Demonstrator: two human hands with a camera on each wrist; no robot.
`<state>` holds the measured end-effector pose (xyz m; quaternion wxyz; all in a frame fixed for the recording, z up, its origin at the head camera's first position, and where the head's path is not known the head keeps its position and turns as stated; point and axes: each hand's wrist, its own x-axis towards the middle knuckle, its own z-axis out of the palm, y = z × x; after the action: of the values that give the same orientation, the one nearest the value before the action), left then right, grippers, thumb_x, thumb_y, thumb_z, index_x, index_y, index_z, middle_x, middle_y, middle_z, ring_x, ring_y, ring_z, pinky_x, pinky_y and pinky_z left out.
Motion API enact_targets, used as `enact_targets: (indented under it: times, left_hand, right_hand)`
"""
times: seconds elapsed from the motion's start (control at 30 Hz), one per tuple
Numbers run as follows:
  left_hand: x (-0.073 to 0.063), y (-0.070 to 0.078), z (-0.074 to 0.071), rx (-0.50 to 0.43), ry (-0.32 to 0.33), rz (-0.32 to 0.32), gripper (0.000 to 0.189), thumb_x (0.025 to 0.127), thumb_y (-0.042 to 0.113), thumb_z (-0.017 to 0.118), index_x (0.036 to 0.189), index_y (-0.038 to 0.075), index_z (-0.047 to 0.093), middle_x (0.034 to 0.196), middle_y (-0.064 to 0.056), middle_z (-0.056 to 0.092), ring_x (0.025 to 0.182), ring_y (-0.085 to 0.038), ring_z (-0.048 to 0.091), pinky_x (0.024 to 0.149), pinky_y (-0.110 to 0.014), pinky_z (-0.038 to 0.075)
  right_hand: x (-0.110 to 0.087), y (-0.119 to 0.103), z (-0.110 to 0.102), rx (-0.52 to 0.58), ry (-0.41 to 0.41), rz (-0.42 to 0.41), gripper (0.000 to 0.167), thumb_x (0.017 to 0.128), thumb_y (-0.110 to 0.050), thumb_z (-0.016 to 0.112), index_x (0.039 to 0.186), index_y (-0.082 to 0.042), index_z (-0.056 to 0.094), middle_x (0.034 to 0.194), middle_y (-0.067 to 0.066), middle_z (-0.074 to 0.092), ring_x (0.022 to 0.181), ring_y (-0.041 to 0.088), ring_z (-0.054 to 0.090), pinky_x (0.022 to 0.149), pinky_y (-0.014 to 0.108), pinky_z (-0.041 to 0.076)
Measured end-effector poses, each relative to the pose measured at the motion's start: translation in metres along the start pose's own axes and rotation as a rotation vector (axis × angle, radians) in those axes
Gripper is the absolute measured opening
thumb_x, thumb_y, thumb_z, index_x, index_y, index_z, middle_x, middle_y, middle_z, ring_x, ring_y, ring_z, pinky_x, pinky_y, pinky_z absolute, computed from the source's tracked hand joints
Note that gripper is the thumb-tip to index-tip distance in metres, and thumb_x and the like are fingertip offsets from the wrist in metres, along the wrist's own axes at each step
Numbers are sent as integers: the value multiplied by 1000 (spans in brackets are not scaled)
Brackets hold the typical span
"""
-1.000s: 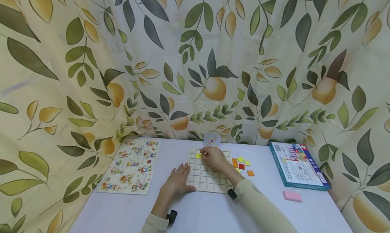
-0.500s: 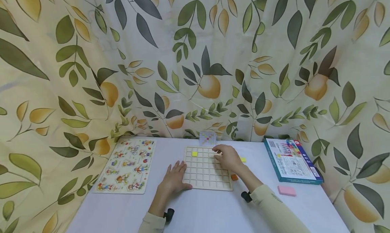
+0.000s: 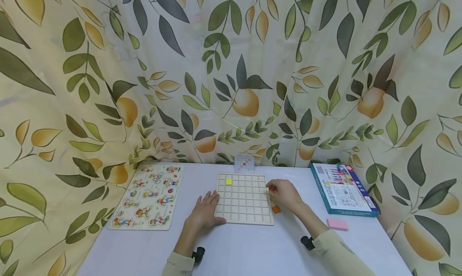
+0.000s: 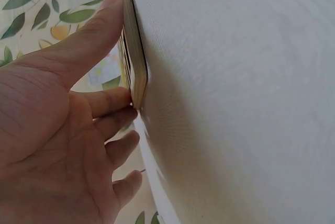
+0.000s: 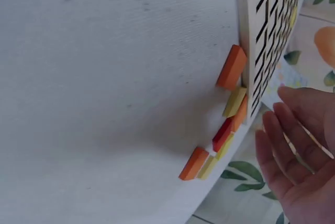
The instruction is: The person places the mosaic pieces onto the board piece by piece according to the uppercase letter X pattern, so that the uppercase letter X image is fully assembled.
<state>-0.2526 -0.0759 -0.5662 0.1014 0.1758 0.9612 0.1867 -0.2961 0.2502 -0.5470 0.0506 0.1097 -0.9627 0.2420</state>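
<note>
A pale square board (image 3: 242, 216) with a printed grid lies mid-table, one yellow square tile (image 3: 229, 182) near its upper left corner. My left hand (image 3: 203, 212) rests at the board's left edge; in the left wrist view its thumb and fingertips touch the side of the board (image 4: 135, 41). At the board's right edge my right hand (image 3: 286, 193) hovers over loose tiles, mostly hiding them from the head view. The right wrist view shows those tiles: a red tile (image 5: 223, 133), an orange tile (image 5: 232, 68) and several yellow and orange others. Nothing shows between the right fingers, which are loosely bent.
Behind the board stands a small colored pattern card (image 3: 244, 164). A picture puzzle board (image 3: 144, 226) with cartoon children lies to the left. On the right are a teal-edged box (image 3: 343, 189) and a pink block (image 3: 337, 224). A leaf-patterned curtain (image 3: 216, 87) hangs behind.
My right hand has left the yellow tile on the board and moved right, over the loose tiles. The left hand stays at the board's edge. The head view has shifted slightly.
</note>
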Motion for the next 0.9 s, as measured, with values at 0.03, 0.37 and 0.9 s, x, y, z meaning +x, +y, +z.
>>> enact_targets:
  times: [0.03,0.37,0.9]
  left_hand:
    - [0,-1,0,-2,1,0,98,85,49,83,158,0,40,168,-18,33,158,-37,23,128,-59,16]
    - [0,-2,-1,3,-12,11,98,86,50,82,159,-1,39,168,-18,31,158,-37,23,128,-59,17]
    - [8,-13,12,18,-6,-6,101,87,53,80,162,4,34,171,-13,27,160,-32,18,129,-56,12]
  right_hand:
    - [-2,1,0,-6,0,6,20,87,-1,78,107,-3,79,89,1,73,81,15,65,76,38,59]
    - [-17,14,2,-20,-63,152,27,84,-12,84,109,-4,77,89,0,70,81,17,60,74,36,55]
    - [-14,18,10,-47,-63,192,48,79,-5,80,125,0,66,84,2,65,71,19,57,62,32,49]
